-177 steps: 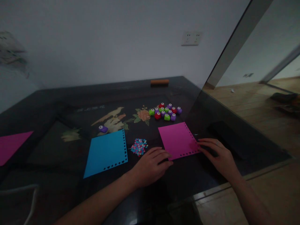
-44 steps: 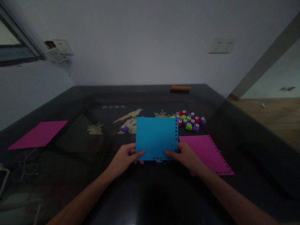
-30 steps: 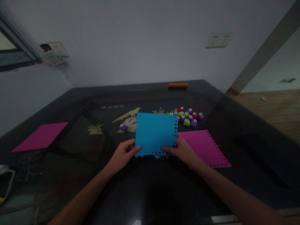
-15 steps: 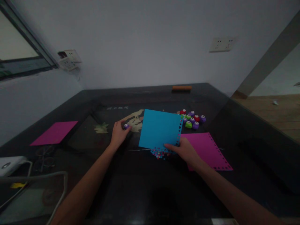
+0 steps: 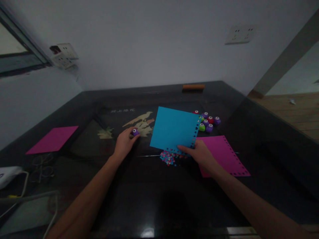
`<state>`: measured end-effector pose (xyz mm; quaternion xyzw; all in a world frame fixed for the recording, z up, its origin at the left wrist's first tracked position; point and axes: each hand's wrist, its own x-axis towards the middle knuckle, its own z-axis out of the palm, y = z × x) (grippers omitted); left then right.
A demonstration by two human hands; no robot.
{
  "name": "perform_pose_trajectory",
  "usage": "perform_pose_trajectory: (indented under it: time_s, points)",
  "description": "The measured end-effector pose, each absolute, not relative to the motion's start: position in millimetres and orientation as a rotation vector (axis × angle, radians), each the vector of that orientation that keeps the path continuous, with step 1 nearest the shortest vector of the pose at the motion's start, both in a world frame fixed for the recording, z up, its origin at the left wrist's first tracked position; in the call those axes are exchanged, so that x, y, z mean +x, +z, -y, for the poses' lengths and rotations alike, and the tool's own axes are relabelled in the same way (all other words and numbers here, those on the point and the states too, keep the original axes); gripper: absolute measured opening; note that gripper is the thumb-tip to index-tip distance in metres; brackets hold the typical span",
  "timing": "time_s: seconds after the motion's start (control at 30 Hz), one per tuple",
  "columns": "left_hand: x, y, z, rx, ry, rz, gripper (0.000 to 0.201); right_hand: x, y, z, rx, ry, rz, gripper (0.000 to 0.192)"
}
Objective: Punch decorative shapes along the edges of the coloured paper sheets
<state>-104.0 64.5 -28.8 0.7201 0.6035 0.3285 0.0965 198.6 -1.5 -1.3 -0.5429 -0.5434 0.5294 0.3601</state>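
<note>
On the dark table (image 5: 159, 205), right hand (image 5: 200, 155) pinches the near edge of a blue sheet (image 5: 173, 130), thumb on top, fingers closed under it; sheet lifted and tilted, its right and near edges lined with small punched holes. Left hand (image 5: 124, 143) reaches to a purple punch (image 5: 135, 132) that sits on the table's bird inlay (image 5: 139, 119); fingertips curl at the punch, touching it, but whether they grip it cannot be told. Confetti (image 5: 168, 158) lies in a small heap just below the blue sheet. Pink sheet (image 5: 224, 156) with a punched border lies flat beside the right hand. Cluster of red, green and purple punches (image 5: 208, 121) sits behind the blue sheet's right corner. Second pink sheet (image 5: 53, 139) lies far left. Pale characters (image 5: 122, 110) are printed on the inlay; too blurred to read. Orange bar (image 5: 193, 87) at far edge.
</note>
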Motion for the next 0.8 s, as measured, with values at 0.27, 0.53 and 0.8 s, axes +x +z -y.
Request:
perform_pose_trajectory:
  time_s: [0.27, 0.53, 0.8]
  points:
    - [-70.8, -9.2, -48.8, 1.528, 1.151, -1.387, 0.036, 205.0, 1.9, -1.7, -1.387, 1.313, 1.344, 0.027]
    - [-53.1, 2.8, -32.0, 1.089, 1.145, -1.078, 0.035, 208.2, 4.2, -4.8, -1.386, 1.287, 1.307, 0.025]
    - [-42.8, 10.1, -22.6, 0.901, 1.077, -1.087, 0.036, 207.2, 5.7, -3.8, -1.361, 1.259, 1.218, 0.023]
